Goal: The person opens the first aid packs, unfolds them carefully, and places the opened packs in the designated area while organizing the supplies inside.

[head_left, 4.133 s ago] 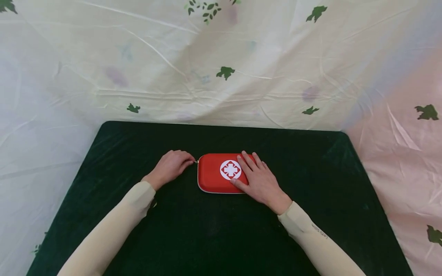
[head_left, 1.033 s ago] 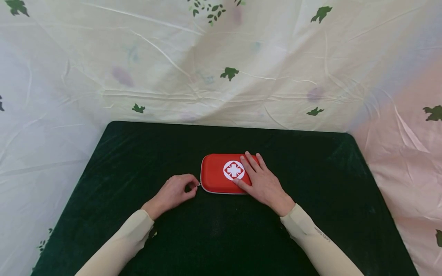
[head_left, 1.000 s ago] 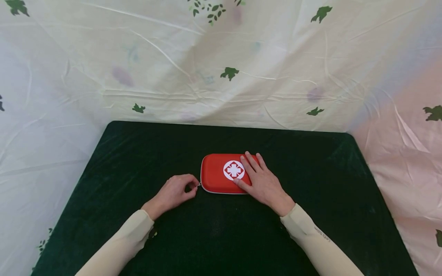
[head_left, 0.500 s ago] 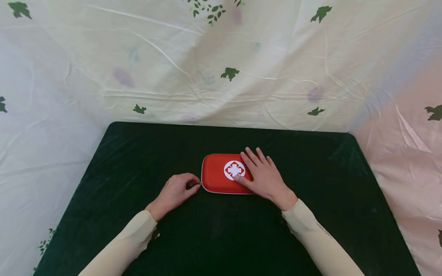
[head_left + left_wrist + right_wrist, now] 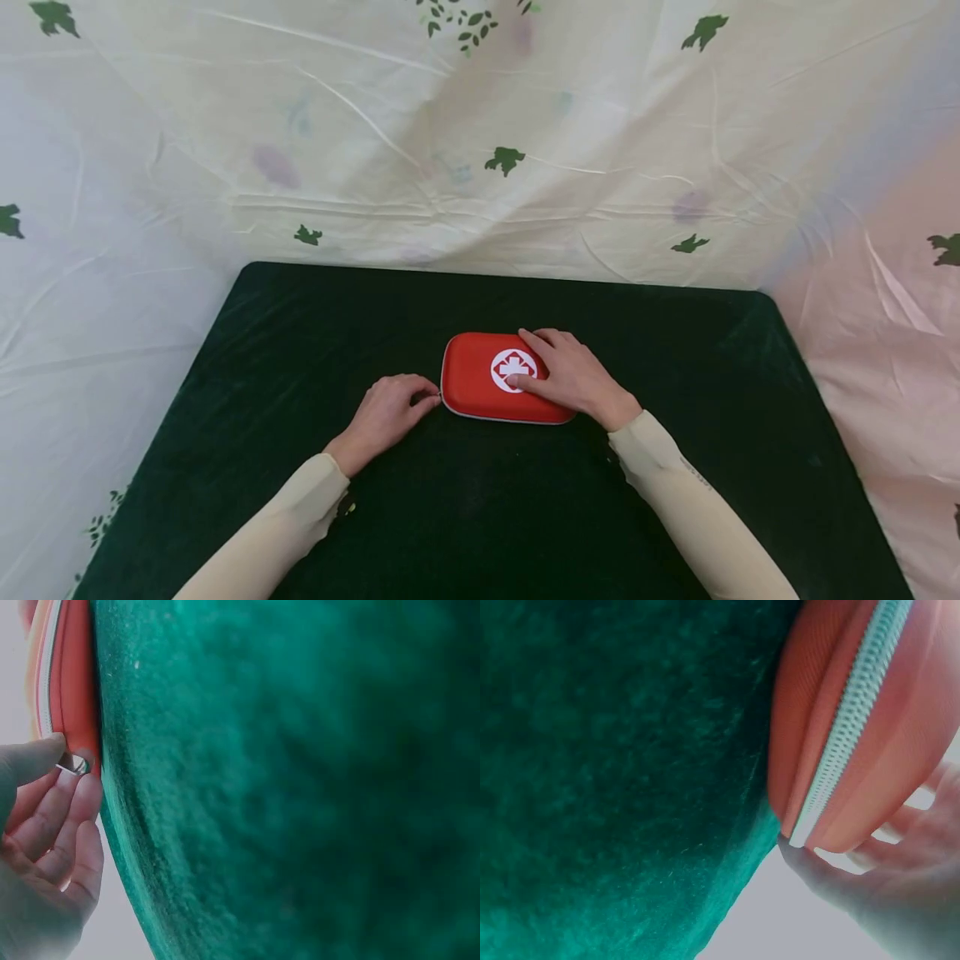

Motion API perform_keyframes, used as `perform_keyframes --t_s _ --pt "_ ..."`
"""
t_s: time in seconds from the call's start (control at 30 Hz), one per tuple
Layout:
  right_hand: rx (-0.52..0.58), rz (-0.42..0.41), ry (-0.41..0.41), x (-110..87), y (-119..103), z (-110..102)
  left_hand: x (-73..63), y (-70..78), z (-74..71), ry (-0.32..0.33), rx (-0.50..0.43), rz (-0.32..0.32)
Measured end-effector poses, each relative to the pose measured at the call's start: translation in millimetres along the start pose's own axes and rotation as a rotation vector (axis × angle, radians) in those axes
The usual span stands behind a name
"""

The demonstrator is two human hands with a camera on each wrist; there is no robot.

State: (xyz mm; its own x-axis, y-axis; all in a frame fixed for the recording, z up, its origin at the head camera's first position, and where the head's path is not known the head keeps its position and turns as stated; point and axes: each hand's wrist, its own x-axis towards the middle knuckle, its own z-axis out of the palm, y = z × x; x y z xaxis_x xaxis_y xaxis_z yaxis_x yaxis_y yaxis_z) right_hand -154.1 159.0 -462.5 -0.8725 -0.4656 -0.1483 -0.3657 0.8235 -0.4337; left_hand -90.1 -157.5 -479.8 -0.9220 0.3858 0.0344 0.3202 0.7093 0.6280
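Note:
A red first-aid case with a white cross emblem lies flat on the dark green table, its rounded left end toward my left hand. Thumb and fingertips of that hand pinch the metal zipper pull at the case's left end; the left wrist view shows the zipper teeth as a closed line above the pull. My right hand grips the case's right part, thumb on top by the emblem, fingers bent over toward the far edge. It hides the far right corner. In the right wrist view the pale zipper also runs closed.
The green velvet-like cloth covers the table around the case. Behind it and at both sides hang pale curtains printed with green leaves. The table's far edge runs along the back curtain.
Over several seconds my left hand has come nearer along the case's left end with the zipper pull. My right hand has gone from flat, spread fingers on the case to bent ones gripping it.

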Motion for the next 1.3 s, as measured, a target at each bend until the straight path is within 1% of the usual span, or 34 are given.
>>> perform_keyframes --t_s 0.23,0.33,0.43,0.6,0.73,0.93,1.17,1.3 --pt "-0.010 0.022 0.013 -8.3 -1.7 -2.2 5.6 2.3 -0.9 0.030 -0.031 -0.013" --pt "-0.009 0.023 0.015 -13.8 -1.1 -3.3 10.3 3.4 -1.7 0.051 -0.033 -0.018" --pt "-0.006 0.021 0.014 -20.5 0.1 -5.0 16.8 4.8 -2.7 0.075 -0.032 -0.036" --pt "0.010 0.016 -0.001 -31.8 1.8 -7.7 29.1 8.0 -3.9 0.112 -0.034 -0.066" --pt "0.041 0.020 -0.015 -39.9 3.2 -7.6 39.2 10.0 -4.7 0.127 -0.036 -0.089" --pt "0.098 0.041 -0.039 -50.1 4.5 -4.3 55.6 9.3 -3.0 0.126 -0.018 -0.110" --pt "0.126 0.077 -0.047 -58.3 3.4 0.7 77.5 12.3 -3.2 0.128 0.033 -0.123" --pt "0.148 0.088 -0.048 -62.9 1.3 2.8 88.2 13.4 -1.4 0.131 0.042 -0.128"
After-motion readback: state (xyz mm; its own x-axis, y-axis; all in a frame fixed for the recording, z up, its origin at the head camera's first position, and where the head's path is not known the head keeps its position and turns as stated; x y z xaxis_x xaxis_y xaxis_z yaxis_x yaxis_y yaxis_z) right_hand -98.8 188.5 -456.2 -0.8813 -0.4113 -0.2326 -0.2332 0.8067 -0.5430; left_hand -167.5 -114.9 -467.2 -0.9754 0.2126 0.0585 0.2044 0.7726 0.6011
